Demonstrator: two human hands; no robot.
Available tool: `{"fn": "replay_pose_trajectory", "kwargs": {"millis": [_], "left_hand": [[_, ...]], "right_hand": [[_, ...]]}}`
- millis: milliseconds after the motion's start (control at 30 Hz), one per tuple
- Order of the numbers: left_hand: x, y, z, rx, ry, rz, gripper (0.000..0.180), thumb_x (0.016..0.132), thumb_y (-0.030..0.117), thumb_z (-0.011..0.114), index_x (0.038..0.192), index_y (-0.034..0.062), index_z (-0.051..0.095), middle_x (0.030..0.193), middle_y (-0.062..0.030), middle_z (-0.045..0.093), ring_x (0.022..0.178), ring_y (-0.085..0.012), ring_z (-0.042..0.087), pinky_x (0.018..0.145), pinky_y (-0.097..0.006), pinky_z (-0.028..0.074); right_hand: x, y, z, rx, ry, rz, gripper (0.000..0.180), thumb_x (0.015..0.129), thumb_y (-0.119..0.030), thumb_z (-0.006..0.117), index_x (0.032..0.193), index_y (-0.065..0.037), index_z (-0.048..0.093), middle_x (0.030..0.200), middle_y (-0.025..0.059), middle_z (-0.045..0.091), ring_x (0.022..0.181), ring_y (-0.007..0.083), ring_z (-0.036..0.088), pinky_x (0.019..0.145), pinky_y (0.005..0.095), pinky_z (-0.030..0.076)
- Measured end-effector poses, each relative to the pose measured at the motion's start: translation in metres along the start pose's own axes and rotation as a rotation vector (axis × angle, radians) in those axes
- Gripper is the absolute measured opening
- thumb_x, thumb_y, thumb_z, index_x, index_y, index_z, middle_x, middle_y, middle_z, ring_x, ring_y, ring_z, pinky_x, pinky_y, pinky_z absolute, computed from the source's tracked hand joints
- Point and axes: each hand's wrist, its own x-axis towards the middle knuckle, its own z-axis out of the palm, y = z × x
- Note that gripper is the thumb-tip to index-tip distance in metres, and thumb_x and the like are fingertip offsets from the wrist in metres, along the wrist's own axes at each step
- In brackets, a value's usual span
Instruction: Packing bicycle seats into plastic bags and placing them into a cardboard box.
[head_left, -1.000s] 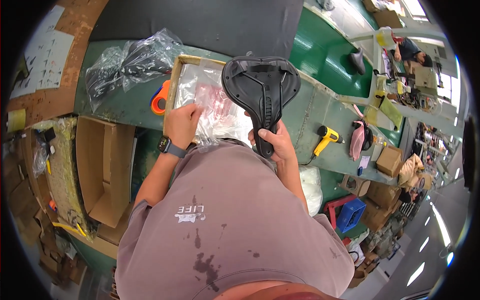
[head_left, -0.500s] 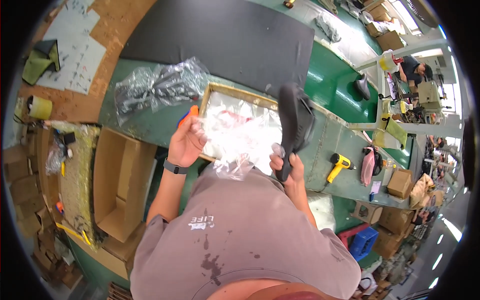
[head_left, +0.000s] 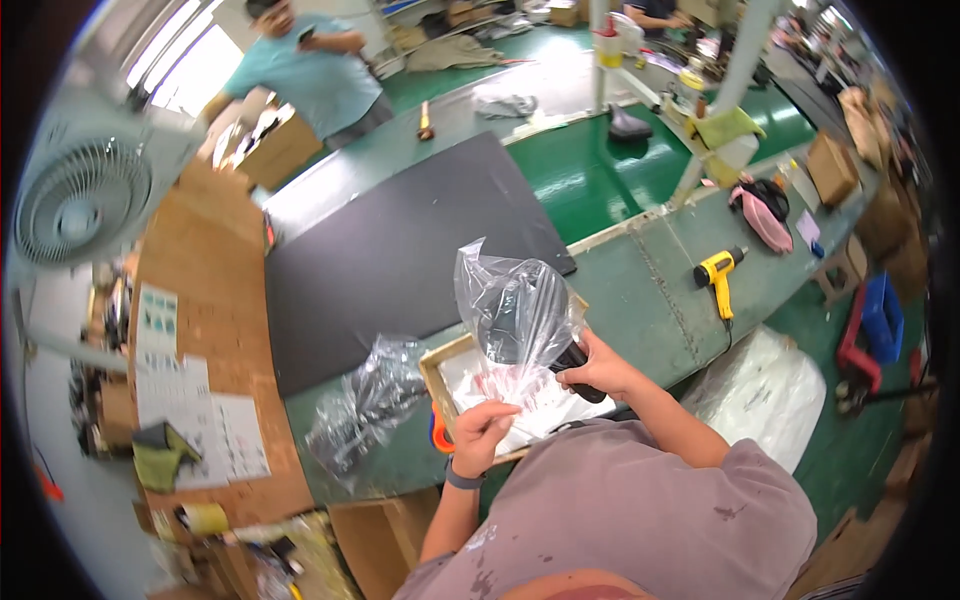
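Note:
My right hand [head_left: 603,368] grips the narrow nose of a black bicycle saddle [head_left: 580,380]. The saddle's wider end is inside a clear plastic bag [head_left: 497,300], which puffs out around it. My left hand [head_left: 482,438] is closed in a pinch on the bag's lower edge. Below the bag lies a shallow open box [head_left: 437,378] with more clear bags [head_left: 520,400] in it. Part of an orange object [head_left: 438,430] shows beside the box, near my left wrist. Left of the box are black items wrapped in clear plastic [head_left: 375,400].
A black mat [head_left: 400,260] covers the bench behind. At right lies a yellow heat gun [head_left: 718,275] with a cord. Another saddle [head_left: 628,125] sits on the green surface. A fan [head_left: 85,205] stands far left; a person [head_left: 310,80] stands across the bench.
The saddle, bare before, now has its wide end inside the clear bag. My right hand has brought it over the box. The view has swung, bringing the fan and standing person into sight.

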Motion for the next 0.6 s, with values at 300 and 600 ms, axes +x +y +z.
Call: {"fn": "replay_pose_trajectory", "kwargs": {"millis": [300,600], "left_hand": [[0.127,-0.067,0.056,0.149,-0.011,-0.387,0.064,0.117,0.043,0.052,0.163,-0.0007,0.045,0.108,-0.0079,0.075,0.084,-0.0080,0.060,0.074,-0.023,0.043],[0.290,-0.220,-0.080,0.363,0.586,-0.379,0.036,0.101,0.005,0.066,0.136,-0.0004,0.071,0.119,-0.0107,0.077,0.098,-0.0188,0.073,0.084,-0.036,0.060]], "right_hand": [[0.062,0.022,-0.065,0.141,0.397,-0.244,0.091,0.095,-0.002,0.076,0.171,-0.007,0.026,0.133,0.0216,0.068,0.106,0.0317,0.075,0.092,0.0456,0.063],[0.106,-0.036,-0.237,-0.217,0.070,-0.417,0.067,0.101,-0.016,0.076,0.162,-0.008,0.050,0.137,0.0129,0.073,0.109,0.0202,0.074,0.098,0.0370,0.060]]}}
